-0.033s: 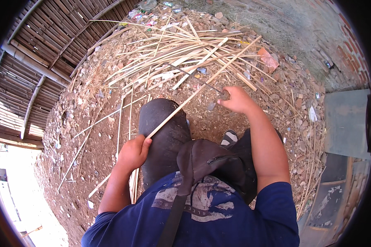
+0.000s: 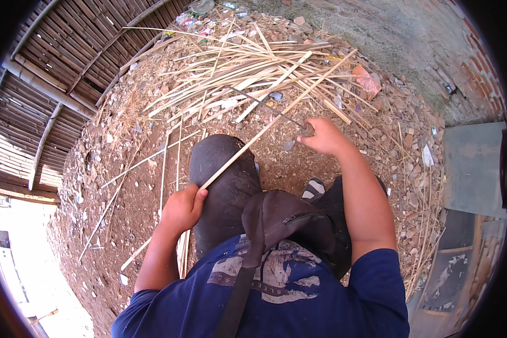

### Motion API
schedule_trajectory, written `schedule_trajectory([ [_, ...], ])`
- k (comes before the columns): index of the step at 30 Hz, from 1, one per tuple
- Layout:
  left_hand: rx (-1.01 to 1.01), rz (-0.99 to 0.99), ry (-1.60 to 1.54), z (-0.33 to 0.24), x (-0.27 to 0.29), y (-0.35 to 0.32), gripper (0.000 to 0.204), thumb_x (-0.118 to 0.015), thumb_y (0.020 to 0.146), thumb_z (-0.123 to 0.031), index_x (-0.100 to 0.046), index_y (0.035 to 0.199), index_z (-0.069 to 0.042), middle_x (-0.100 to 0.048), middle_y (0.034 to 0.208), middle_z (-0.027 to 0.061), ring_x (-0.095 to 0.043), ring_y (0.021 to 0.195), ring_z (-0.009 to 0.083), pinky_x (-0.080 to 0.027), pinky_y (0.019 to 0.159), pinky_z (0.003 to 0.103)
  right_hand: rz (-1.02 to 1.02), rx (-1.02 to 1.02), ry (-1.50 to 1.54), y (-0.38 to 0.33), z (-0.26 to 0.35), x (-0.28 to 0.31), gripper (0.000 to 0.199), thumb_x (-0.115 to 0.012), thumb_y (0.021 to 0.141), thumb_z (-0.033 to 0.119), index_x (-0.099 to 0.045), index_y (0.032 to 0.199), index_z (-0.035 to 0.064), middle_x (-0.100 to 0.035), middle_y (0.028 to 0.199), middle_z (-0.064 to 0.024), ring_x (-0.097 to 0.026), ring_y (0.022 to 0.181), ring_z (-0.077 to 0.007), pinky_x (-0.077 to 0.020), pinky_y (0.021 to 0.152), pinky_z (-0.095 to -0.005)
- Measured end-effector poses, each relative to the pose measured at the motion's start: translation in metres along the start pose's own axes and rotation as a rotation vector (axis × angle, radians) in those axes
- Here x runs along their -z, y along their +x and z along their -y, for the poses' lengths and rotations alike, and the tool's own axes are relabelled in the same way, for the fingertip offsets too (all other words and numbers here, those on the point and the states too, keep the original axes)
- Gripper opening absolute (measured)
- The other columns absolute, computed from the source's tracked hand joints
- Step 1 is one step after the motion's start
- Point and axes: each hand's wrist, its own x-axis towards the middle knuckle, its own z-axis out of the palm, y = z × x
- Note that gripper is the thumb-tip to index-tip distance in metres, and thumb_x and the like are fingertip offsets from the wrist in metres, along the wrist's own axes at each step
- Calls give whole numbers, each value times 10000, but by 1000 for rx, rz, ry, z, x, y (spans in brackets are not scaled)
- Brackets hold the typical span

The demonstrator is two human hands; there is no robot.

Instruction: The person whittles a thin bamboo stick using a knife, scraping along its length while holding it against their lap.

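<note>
One long bamboo strip (image 2: 242, 150) slants over the left trouser knee (image 2: 217, 152), its near end clamped in the left hand's fingers (image 2: 199, 198); the right hand (image 2: 324, 136) grips a thin-bladed knife (image 2: 307, 130), fingers closed, its blade crossing the strip near a strip pile (image 2: 248, 70).

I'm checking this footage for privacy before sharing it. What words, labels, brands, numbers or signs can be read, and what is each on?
Navy shirt: lettering across its pale, worn print; partly readable, but I won't copy it out.
Colourful litter beyond the strip pile: any lettering is too small to read.
Held strip and dark-handled tool: no lettering visible.
</note>
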Motion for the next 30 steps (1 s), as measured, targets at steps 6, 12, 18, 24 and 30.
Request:
schedule_trajectory([
  [6, 1, -7, -2, 0, 1, -1, 403, -468, 1070, -373, -558, 915, -11, -639, 812, 281, -625, 839, 509, -474, 744, 572, 6, -6, 24, 0, 2, -1, 511, -815, 792, 339, -707, 1134, -25, -715, 998, -274, -702, 949, -412, -545, 847, -458],
  [12, -12, -12, -5, 1, -1, 0, 406, -463, 1072, -372, -556, 907, -12, -633, 791, 278, -624, 823, 510, -473, 736, 573, -6, -21, 46, 0, 0, -6, 579, -807, 800, 353, -684, 1202, -46, -716, 1041, -282, -706, 973, -406, -547, 861, -450],
  [18, -8, -5, -8, 1, -1, 0, 412, -460, 1073, -372, -554, 901, -10, -628, 779, 279, -621, 815, 512, -471, 727, 572, 1, -19, 42, 2, 0, -7, 552, -802, 803, 351, -691, 1174, -43, -720, 1006, -269, -710, 946, -393, -546, 841, -444],
  [24, -15, -10, -9, 2, -1, 1, 390, -484, 1066, -372, -554, 907, -24, -652, 786, 278, -634, 804, 515, -480, 733, 590, -8, -9, 61, 2, -1, -7, 456, -798, 808, 347, -701, 1048, -28, -716, 897, -232, -700, 851, -377, -533, 773, -447],
  [30, 0, 4, -20, -1, 2, 1, 417, -457, 1075, -375, -548, 903, -6, -624, 778, 279, -617, 816, 515, -467, 728, 571, 10, 12, 35, -3, 14, -1, 410, -788, 821, 350, -691, 992, -10, -708, 887, -227, -695, 858, -389, -531, 775, -466],
])
